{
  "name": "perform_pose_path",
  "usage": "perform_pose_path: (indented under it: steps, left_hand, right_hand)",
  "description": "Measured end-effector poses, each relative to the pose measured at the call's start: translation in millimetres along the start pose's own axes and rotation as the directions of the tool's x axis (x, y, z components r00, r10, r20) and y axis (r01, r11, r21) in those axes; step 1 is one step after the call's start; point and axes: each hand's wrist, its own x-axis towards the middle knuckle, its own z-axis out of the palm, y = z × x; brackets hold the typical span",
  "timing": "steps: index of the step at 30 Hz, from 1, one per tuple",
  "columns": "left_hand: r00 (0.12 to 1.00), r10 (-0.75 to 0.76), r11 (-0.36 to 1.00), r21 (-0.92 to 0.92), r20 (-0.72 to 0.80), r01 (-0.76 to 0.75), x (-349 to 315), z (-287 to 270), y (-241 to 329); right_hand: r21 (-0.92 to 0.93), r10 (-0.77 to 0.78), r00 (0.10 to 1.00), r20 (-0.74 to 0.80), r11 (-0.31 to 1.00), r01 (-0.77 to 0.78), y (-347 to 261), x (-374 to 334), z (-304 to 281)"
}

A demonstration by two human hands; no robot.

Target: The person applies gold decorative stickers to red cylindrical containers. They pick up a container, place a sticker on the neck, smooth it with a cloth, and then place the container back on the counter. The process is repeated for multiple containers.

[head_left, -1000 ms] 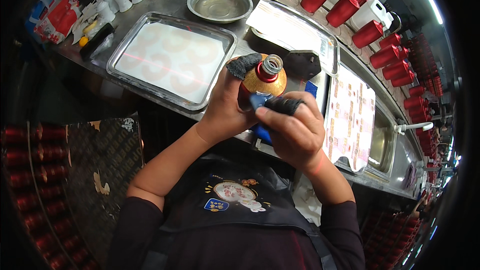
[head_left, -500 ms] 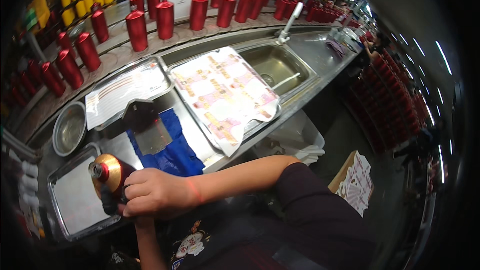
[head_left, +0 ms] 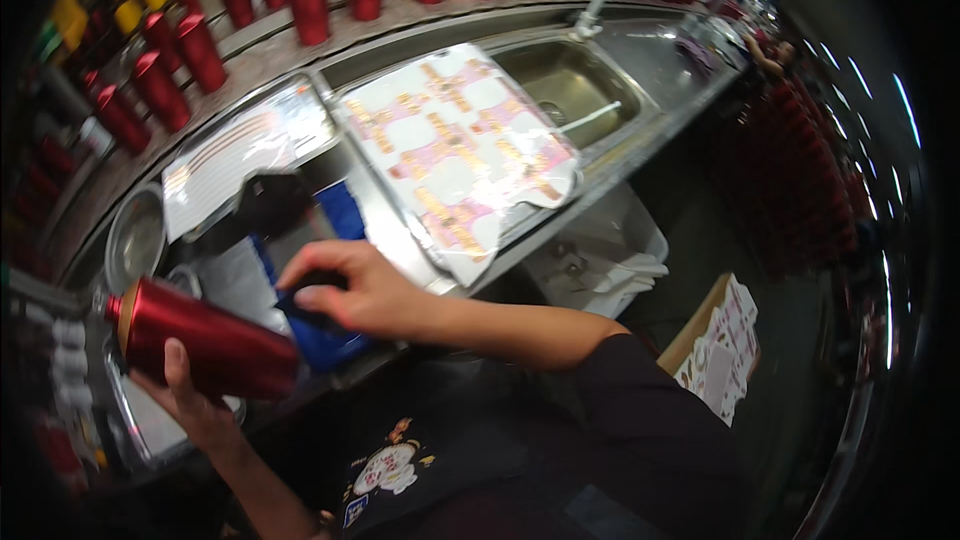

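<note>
A shiny red metal bottle (head_left: 210,340) with a gold shoulder lies tilted in my left hand (head_left: 195,402), its neck toward the left. My left thumb rests along its side, while the other fingers are behind it. Just right of the bottle's base, my right hand (head_left: 365,290) is closed round a small black object (head_left: 320,285), whose kind is hard to make out. Beneath that hand lies a blue cloth (head_left: 342,210), with a dark block-like thing (head_left: 275,198) beside it. A metal tray (head_left: 125,390) lined with white shows partly under the bottle.
Sheets of printed labels (head_left: 440,140) lie on a tray at the middle, and striped sheets (head_left: 245,155) on another. A metal bowl (head_left: 137,235) stands at the left. Beyond are a sink (head_left: 565,90) and a shelf with red bottles (head_left: 307,5). A white bin (head_left: 600,250) stands below the counter.
The bottle has gone from neck toward me to lying on its side, its neck pointing left. My right hand has come off its neck and moved right and up with the black object.
</note>
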Motion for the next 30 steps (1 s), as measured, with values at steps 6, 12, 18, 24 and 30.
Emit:
perform_pose_path:
  steps: [6, 12, 18, 24, 30]
  left_hand:
    - [0.828, -0.394, 0.803, -0.290, 0.398, 0.521, -6, 46, -7]
    - [0.760, -0.503, 0.739, -0.252, 0.412, 0.625, -13, 75, -34]
    - [0.734, -0.552, 0.732, -0.193, 0.395, 0.654, 8, 78, -57]
    - [0.770, -0.498, 0.788, -0.164, 0.399, 0.594, 8, 80, -59]
    - [0.819, -0.441, 0.890, 0.063, 0.368, 0.451, 21, 87, -59]
  right_hand:
    - [-0.431, -0.097, 0.959, 0.267, 0.878, 0.209, -29, -56, -33]
    - [-0.717, -0.198, 0.941, 0.273, 0.610, 0.336, -9, -69, -31]
    - [-0.686, -0.094, 0.970, 0.222, 0.693, 0.224, -2, -59, -38]
    - [-0.656, -0.164, 0.964, 0.211, 0.707, 0.264, 6, -58, -38]
    - [-0.714, -0.124, 0.980, 0.155, 0.671, 0.198, 26, -53, -35]
